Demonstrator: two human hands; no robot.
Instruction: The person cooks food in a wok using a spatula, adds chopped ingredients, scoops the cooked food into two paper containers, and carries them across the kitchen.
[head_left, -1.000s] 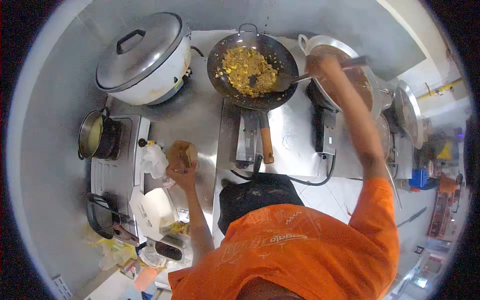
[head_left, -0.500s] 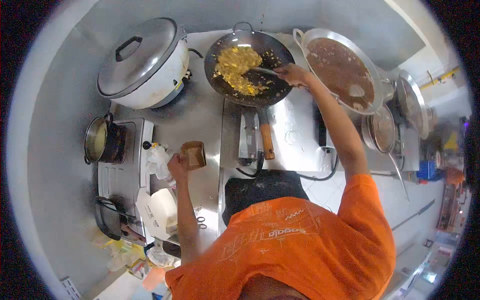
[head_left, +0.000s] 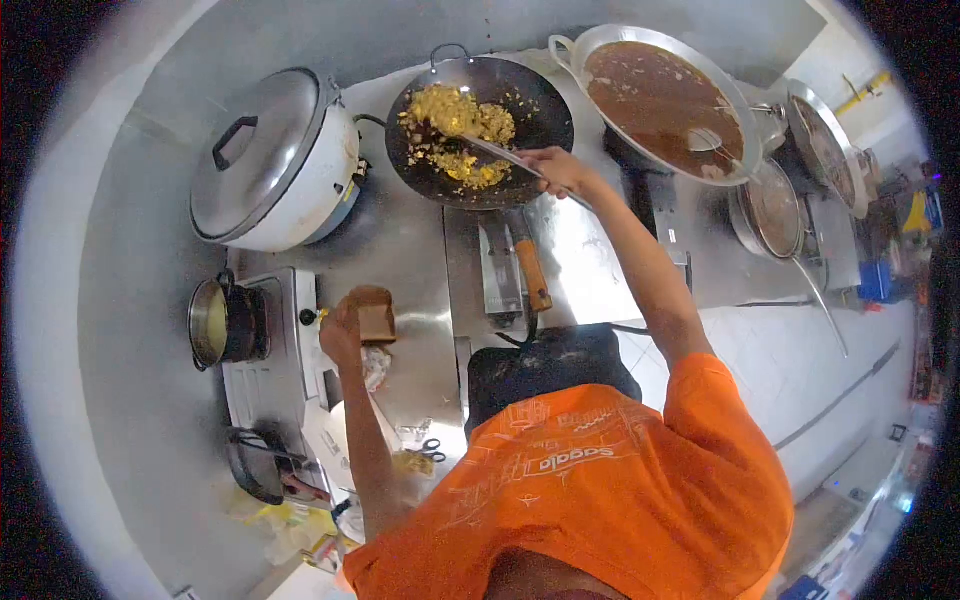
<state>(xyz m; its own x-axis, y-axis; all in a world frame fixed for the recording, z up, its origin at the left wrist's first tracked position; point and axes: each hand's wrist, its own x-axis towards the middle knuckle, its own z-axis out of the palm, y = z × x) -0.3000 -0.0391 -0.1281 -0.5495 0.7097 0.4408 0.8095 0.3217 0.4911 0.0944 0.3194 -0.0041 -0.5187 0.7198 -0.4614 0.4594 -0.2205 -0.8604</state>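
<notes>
My right hand [head_left: 556,172] is closed around the handle of a metal spatula [head_left: 492,150]. The blade end of that tool is in crumbled yellow and brown food [head_left: 485,175], which lies in a dark wok [head_left: 548,110] with a wooden handle [head_left: 533,275]. To the left, over the steel counter, my left hand [head_left: 342,335] grips a brown paper food box [head_left: 376,316]. The box is open at the top, and its inside looks bare. Crumpled clear plastic [head_left: 376,366] lies just below that hand.
A large lidded rice cooker [head_left: 325,165] stands at the back left. A wide pan of brown liquid [head_left: 650,110] with a skimmer [head_left: 705,140] sits right of the wok. A small pot [head_left: 209,325] is on the left stove. Black-handled scissors [head_left: 432,450] lie on the counter.
My right hand and the spatula have shifted left, and some food is gathered at the wok's upper left. My left hand has turned the box so its opening faces the camera more.
</notes>
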